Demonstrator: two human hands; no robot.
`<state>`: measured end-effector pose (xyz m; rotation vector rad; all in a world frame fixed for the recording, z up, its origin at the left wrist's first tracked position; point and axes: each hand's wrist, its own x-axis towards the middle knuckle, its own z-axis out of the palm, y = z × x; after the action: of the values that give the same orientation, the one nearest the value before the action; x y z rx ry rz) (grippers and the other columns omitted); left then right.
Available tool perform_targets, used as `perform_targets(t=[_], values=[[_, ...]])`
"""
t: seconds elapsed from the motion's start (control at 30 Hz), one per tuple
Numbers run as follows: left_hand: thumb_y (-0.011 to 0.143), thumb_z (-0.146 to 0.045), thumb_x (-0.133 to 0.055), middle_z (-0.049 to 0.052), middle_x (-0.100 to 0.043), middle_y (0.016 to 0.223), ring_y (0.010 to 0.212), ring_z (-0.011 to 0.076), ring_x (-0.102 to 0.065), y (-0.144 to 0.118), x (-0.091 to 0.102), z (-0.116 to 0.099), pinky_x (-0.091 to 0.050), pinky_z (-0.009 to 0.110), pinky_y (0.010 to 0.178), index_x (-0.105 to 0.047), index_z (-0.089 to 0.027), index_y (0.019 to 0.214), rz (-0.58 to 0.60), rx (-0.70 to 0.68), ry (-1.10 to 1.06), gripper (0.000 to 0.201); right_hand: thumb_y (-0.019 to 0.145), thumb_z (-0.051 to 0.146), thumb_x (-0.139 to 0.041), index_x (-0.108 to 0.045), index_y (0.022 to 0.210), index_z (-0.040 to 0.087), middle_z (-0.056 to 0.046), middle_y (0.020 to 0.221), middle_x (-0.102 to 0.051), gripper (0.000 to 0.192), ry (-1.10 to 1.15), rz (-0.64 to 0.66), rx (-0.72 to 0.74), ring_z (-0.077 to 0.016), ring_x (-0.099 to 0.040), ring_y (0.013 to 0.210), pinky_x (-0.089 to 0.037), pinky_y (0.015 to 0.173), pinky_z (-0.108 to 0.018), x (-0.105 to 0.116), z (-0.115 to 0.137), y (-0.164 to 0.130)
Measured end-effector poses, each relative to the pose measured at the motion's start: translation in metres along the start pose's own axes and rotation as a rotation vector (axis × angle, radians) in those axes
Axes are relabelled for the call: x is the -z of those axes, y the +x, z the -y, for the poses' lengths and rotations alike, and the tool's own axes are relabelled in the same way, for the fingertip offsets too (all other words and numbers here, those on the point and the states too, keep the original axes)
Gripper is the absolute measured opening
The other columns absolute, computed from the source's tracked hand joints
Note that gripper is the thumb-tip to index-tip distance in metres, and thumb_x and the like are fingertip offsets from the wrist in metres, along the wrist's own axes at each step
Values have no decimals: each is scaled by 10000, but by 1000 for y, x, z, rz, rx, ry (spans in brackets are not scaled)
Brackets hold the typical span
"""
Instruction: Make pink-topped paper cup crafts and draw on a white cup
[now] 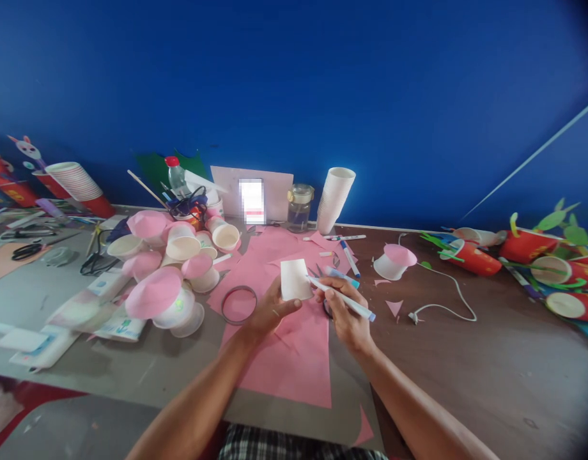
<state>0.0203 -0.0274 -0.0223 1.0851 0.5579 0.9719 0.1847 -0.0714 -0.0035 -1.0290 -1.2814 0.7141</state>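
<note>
Far over on the left of the table [466, 383] stands a leaning stack of red paper cups [76, 182], and nearer the middle a heap of white cups with pink paper tops [164, 268] crowds the grey surface. Just right of that heap a thin ring [239, 305] lies on the pink paper sheets [284, 358] that cover the centre. Above those sheets the left hand [270, 310] is closed on a white paper cup [294, 279], thumb on the near side and fingers behind, keeping it raised and tilted toward the camera. Touching the cup's right edge is the tip of a blue-and-white marker [344, 299], pinched in a writing grip by the right hand [344, 319], whose fingers are curled tight round the barrel. To draw well here, the cup probably wants a firm but gentle hold so the thin wall does not dent, with the pen hand braced low. Further right, a capped cup [394, 260] sits alone beside a white cable [447, 297], and decorated red cups [553, 262] lie at the far edge.
</note>
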Motion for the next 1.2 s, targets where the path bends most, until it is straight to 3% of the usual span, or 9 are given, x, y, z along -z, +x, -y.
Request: perform_targets(t=[1.2], values=[[728,-344,-761,93,-638,1124,1003,237,-567,3,0,-2,-441,339,856,-527,-195,1270,15,-4,92,609,892,342,-556,-665,947,183,-38,751,-667,200,-40,7,-16,-145,-608,626,-492,549,-269,1,4,1]])
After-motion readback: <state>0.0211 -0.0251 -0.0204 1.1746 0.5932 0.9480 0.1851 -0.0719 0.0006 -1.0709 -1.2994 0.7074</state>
